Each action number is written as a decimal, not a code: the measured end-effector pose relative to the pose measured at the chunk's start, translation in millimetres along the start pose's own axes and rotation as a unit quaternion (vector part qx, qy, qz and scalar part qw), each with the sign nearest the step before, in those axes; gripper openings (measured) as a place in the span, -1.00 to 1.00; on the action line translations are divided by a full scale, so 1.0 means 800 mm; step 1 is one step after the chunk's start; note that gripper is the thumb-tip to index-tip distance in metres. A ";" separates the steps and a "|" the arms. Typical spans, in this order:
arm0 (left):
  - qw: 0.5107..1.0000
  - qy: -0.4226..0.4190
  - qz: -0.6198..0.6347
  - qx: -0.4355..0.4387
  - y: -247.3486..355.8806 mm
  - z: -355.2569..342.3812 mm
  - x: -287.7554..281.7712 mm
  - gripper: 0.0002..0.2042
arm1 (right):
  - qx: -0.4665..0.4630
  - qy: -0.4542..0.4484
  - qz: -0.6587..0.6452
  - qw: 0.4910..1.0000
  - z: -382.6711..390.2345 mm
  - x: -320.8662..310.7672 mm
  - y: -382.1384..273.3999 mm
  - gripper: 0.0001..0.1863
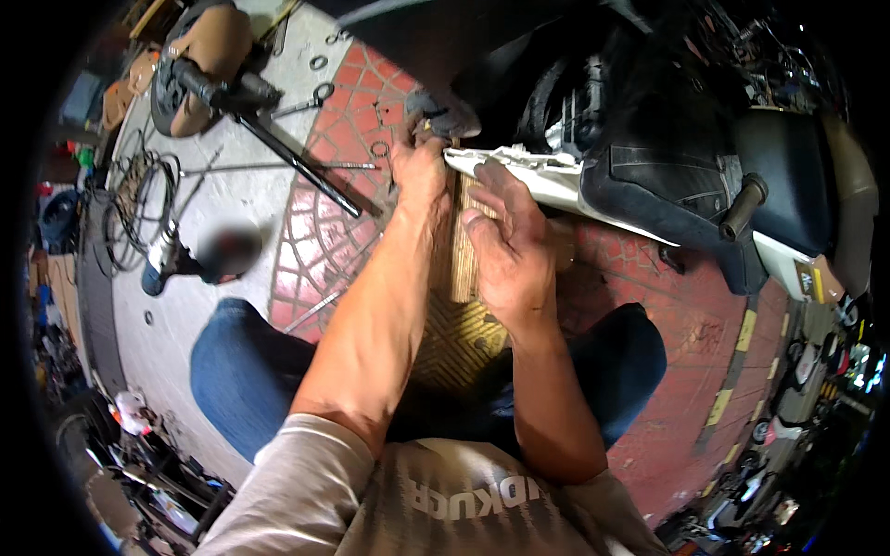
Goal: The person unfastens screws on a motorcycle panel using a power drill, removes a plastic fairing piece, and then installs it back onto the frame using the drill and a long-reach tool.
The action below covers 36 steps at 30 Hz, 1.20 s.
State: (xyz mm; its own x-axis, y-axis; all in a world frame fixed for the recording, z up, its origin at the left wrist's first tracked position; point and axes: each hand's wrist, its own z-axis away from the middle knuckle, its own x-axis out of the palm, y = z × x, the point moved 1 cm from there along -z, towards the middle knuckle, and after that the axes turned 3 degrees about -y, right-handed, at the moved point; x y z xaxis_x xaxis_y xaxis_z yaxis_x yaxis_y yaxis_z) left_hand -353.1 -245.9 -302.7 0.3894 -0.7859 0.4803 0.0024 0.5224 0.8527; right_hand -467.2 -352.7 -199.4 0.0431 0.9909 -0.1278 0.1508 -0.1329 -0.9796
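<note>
Loosely, our right hand (513, 255) spreads its fingers over the white panel (549, 189); whether our left hand (420, 171) pinches the panel's tip, we cannot tell. That tip points left, the long axis slanting rightward and nearer us, along the black seat (649, 178).

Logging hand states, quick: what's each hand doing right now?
Left hand: fingers curled at the left end of the white panel; whether it holds anything cannot be told.
Right hand: open, fingers over the panel's edge.
</note>
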 end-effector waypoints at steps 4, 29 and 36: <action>0.997 -0.057 0.044 -0.016 -0.017 -0.013 -0.010 -0.32 | -0.019 -0.050 -0.014 0.998 0.006 -0.005 -0.005 -0.50; 0.981 0.122 0.139 -0.055 0.000 0.002 0.014 -0.47 | 0.041 -0.502 0.737 0.452 -0.140 0.045 -0.118 -0.24; 0.981 0.130 0.127 -0.067 -0.004 -0.003 0.013 -0.51 | 0.080 -0.515 0.707 0.477 -0.150 0.050 -0.103 -0.11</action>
State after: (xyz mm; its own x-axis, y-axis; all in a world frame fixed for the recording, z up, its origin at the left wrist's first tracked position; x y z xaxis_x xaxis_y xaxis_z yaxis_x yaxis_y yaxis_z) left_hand -346.7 -254.8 -301.3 0.6144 -0.5234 0.5904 -0.0111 0.7425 0.6698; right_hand -359.4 -304.8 -104.8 -0.5307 -0.5919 -0.6066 0.6100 -0.7637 0.2115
